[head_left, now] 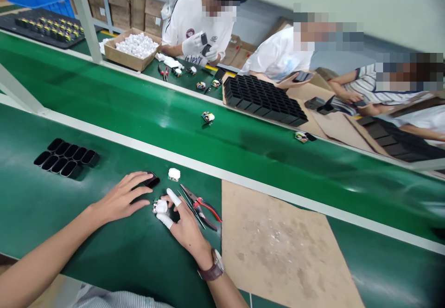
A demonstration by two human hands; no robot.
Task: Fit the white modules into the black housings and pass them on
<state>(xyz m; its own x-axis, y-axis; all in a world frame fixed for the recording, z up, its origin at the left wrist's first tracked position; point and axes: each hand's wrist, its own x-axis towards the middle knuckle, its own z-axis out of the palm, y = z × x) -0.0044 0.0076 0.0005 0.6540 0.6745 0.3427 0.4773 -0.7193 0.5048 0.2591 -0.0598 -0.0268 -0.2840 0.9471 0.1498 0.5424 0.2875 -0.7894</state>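
Note:
My left hand is spread above the green bench, its upper fingertips at a small black plastic case lying on its side. The thumb stays apart from the case. My right hand, with white finger cots on thumb and forefinger, holds a small circuit board with a white cover between them. Just beyond lies a second white-covered circuit board. Red-handled pliers and metal tweezers rest right of my right hand.
Black open cases stand grouped at left. Cardboard covers the bench at right. Past a white rail runs a green conveyor belt carrying circuit boards. Across it, co-workers handle black cases near a box of white parts and a black case stack.

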